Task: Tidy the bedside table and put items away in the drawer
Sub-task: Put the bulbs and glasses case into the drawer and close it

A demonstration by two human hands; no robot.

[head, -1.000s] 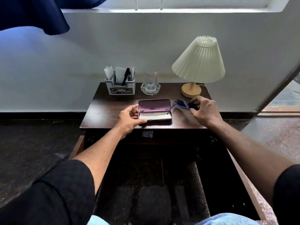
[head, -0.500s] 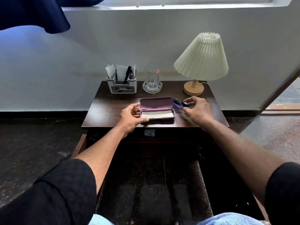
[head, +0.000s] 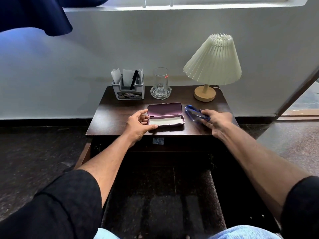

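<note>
A purple glasses case (head: 165, 114) lies open near the front of the dark wooden bedside table (head: 110, 118), its pale lining showing. My left hand (head: 138, 124) grips the case's left end, thumb at the front edge. My right hand (head: 215, 120) holds a pair of blue glasses (head: 192, 114) just right of the case, low over the tabletop. The drawer (head: 82, 157) below the tabletop is pulled out toward me; its inside is dark.
At the back of the table stand a grey organiser (head: 127, 89) with papers and a black pen, a clear glass (head: 160, 83) on a glass coaster, and a lamp (head: 211, 66) with a pleated cream shade. A white wall is behind. A dark curtain (head: 34, 14) hangs upper left.
My right hand has turned the blue glasses and drawn them slightly back from the case's right end. My left hand stays on the case. My head has shifted a little.
</note>
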